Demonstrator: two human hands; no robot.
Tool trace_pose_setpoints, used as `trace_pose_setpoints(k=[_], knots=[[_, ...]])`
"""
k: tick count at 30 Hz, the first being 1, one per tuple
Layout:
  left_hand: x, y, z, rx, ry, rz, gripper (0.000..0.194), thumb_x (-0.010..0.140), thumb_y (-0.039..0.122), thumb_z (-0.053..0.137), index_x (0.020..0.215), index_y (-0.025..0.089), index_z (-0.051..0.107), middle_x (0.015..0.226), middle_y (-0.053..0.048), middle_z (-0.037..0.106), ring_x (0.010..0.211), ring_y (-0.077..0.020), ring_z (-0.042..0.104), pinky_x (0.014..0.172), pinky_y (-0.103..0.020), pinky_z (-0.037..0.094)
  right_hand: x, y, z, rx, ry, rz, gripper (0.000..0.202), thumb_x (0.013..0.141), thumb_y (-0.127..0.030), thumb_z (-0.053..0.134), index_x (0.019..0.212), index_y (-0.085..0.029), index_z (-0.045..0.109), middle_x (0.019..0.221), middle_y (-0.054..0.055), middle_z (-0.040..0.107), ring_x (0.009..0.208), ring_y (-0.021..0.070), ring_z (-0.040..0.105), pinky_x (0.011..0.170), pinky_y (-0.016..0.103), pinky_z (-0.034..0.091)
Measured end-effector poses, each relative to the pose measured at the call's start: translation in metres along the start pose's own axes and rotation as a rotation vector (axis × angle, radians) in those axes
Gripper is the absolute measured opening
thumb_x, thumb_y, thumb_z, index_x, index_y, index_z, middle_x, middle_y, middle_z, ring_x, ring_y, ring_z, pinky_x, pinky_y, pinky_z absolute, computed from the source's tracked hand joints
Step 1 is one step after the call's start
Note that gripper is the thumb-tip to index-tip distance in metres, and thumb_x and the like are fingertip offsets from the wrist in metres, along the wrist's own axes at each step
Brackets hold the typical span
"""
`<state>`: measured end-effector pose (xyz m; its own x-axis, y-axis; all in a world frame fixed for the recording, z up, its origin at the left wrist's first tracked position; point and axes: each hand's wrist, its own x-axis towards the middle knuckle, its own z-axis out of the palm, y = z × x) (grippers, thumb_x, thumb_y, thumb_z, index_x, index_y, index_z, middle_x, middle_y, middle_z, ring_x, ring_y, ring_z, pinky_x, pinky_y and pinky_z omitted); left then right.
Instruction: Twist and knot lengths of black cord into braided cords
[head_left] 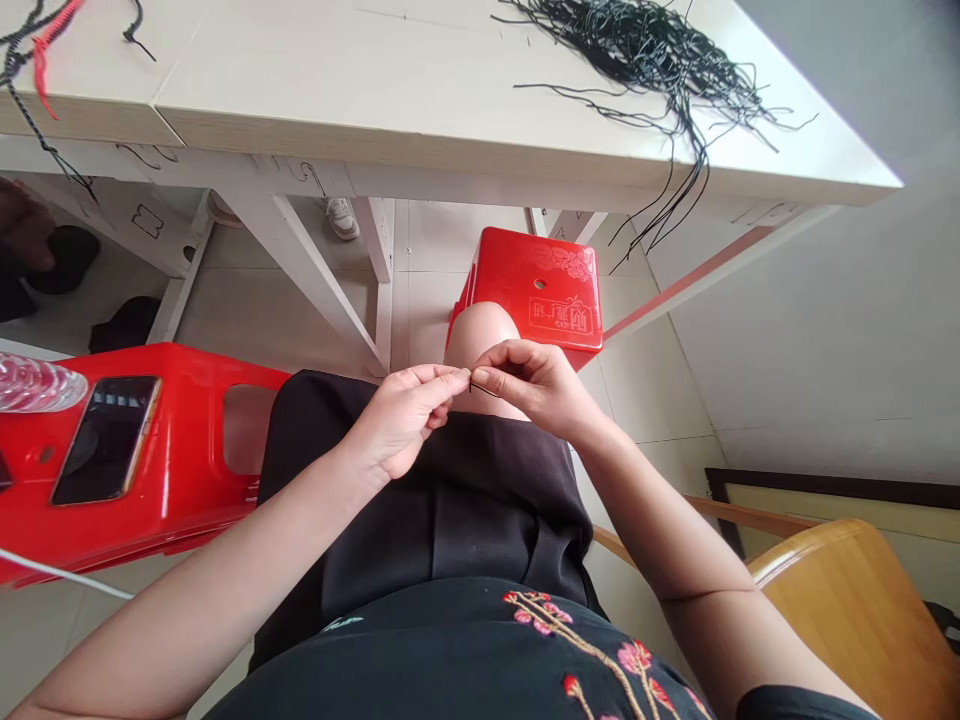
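Observation:
My left hand point(411, 410) and my right hand point(536, 385) meet fingertip to fingertip above my knee. Each is closed in a pinch on a short, thin black cord point(486, 390), which shows between the fingertips and curves below the right thumb. Most of the cord is hidden by my fingers. On the white table above lies a tangled heap of black cords point(645, 50), with several ends hanging over the front edge.
The white table point(337, 75) spans the top, with braided cords point(22, 60) at its left. A red stool point(536, 280) stands under it. Another red stool point(187, 430) at left bears a phone point(107, 440) and a clear bottle point(37, 383). A wooden chair point(855, 610) is at right.

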<state>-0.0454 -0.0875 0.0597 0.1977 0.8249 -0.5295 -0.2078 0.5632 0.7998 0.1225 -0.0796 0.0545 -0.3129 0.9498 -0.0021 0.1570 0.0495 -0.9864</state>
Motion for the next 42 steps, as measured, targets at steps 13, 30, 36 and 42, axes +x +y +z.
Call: trace_pose_setpoints(k=[13, 30, 36, 42], knots=[[0.000, 0.007, -0.006, -0.050, -0.119, -0.091, 0.019, 0.062, 0.027, 0.077, 0.066, 0.012, 0.067, 0.053, 0.003, 0.046, 0.050, -0.0045, 0.038, 0.045, -0.017, 0.029, 0.000, -0.002, -0.006, 0.008, -0.039, -0.024, 0.020, 0.078, -0.033, 0.069, 0.078, -0.014, 0.066, 0.071, 0.001, 0.065, 0.064, 0.0087, 0.055, 0.058, 0.021, 0.044], [0.001, 0.011, -0.002, 0.009, -0.078, -0.053, 0.030, 0.052, 0.036, 0.085, 0.064, 0.013, 0.070, 0.051, 0.004, 0.048, 0.049, -0.0041, 0.038, 0.047, -0.017, 0.030, -0.008, -0.016, -0.004, -0.319, 0.027, -0.152, 0.012, 0.081, -0.026, 0.064, 0.075, -0.015, 0.064, 0.062, -0.003, 0.055, 0.052, 0.0053, 0.039, 0.047, 0.019, 0.032], [0.001, 0.013, -0.008, 0.118, -0.119, -0.021, 0.036, 0.046, 0.043, 0.087, 0.062, 0.015, 0.072, 0.053, 0.003, 0.052, 0.050, -0.0040, 0.039, 0.048, -0.019, 0.030, -0.005, -0.015, -0.005, -0.038, -0.058, 0.008, 0.020, 0.077, -0.032, 0.069, 0.073, -0.014, 0.062, 0.056, -0.005, 0.051, 0.049, 0.0037, 0.039, 0.044, 0.019, 0.029], [0.003, 0.010, -0.011, 0.462, -0.169, 0.436, 0.016, 0.065, 0.035, 0.079, 0.066, 0.019, 0.074, 0.065, 0.000, 0.061, 0.065, -0.0114, 0.055, 0.064, -0.024, 0.042, -0.003, -0.019, -0.007, 0.065, -0.062, 0.154, 0.030, 0.071, -0.041, 0.073, 0.068, -0.013, 0.062, 0.057, -0.004, 0.053, 0.051, 0.0046, 0.041, 0.045, 0.019, 0.032]])
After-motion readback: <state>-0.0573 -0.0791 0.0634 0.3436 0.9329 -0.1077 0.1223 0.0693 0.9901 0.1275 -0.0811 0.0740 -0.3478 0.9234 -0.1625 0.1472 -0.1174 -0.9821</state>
